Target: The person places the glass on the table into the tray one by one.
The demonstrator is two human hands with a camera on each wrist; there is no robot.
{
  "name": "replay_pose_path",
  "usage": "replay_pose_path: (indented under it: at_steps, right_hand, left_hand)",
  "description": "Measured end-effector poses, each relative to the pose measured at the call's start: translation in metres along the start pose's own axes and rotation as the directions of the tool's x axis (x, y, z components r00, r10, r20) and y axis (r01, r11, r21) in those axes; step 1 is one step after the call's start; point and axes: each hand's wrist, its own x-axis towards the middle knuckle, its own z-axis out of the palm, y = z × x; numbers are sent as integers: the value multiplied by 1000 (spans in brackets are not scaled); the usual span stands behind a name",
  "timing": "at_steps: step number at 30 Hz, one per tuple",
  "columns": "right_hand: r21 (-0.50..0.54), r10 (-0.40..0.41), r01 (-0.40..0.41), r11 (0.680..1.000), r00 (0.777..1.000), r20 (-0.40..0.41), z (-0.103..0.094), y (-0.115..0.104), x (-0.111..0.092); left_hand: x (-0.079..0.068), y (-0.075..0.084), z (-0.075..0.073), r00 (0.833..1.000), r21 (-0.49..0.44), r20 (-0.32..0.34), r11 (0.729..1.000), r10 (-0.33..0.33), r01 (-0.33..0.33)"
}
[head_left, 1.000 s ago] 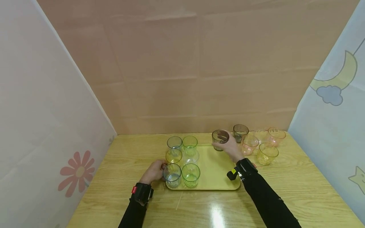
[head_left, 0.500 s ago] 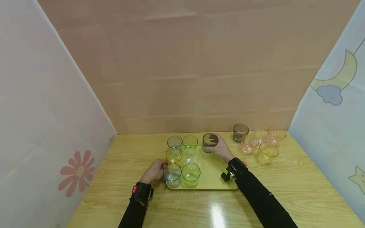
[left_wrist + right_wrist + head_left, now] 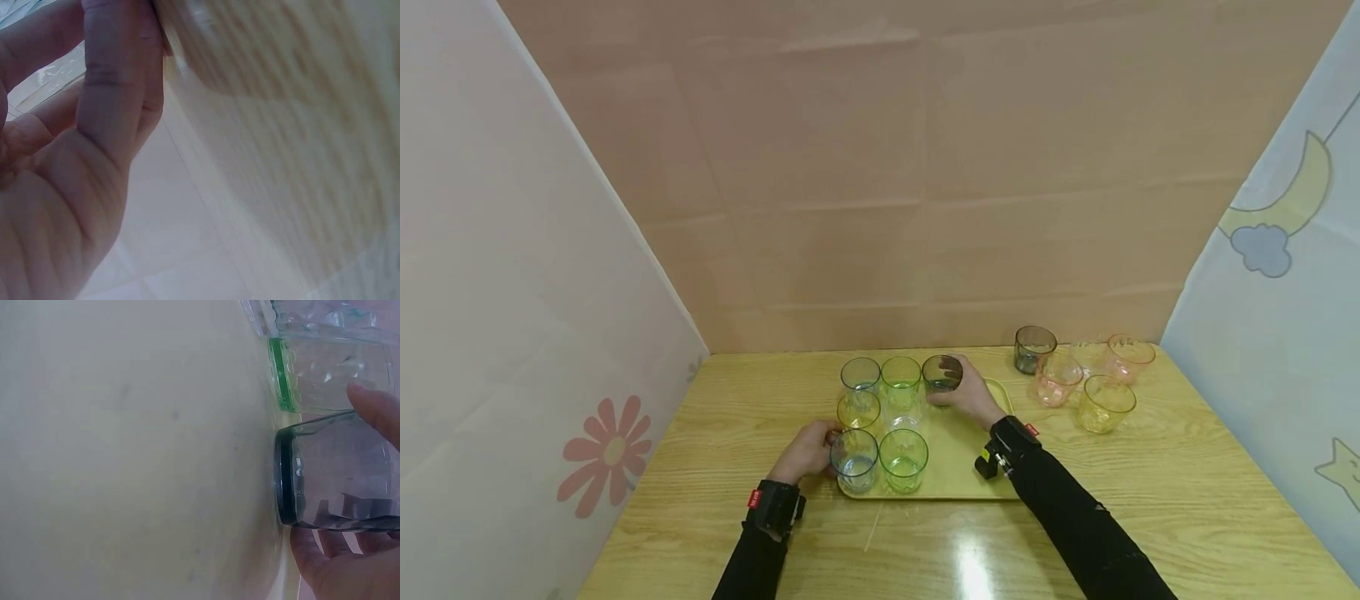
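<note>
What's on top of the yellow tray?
On the tray stand two bluish glasses, two green glasses, a yellow glass and a clear glass. The right hand grips a dark glass at the back. The right sleeve hides the front right corner.

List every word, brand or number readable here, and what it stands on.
No text is readable.
Left red tag, on the left wrist strap: pale marks, too small to read.
Right red tag, on the right wrist strap: also too small to read.
Glasses and tray: no lettering visible.
</note>
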Motion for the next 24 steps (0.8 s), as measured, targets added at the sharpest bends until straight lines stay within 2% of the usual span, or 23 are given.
replay_pose_path:
  at_steps: [15,24]
  right_hand:
    - [42,1,-1,999,1000,17,2,4,2]
    - [47,-8,6,999,998,55,-6,0,-8]
  left_hand:
    - [0,0,1,1000,23,-7,1000,-1,1]
    - [-1,0,1,1000,30,-9,1000,-6,6]
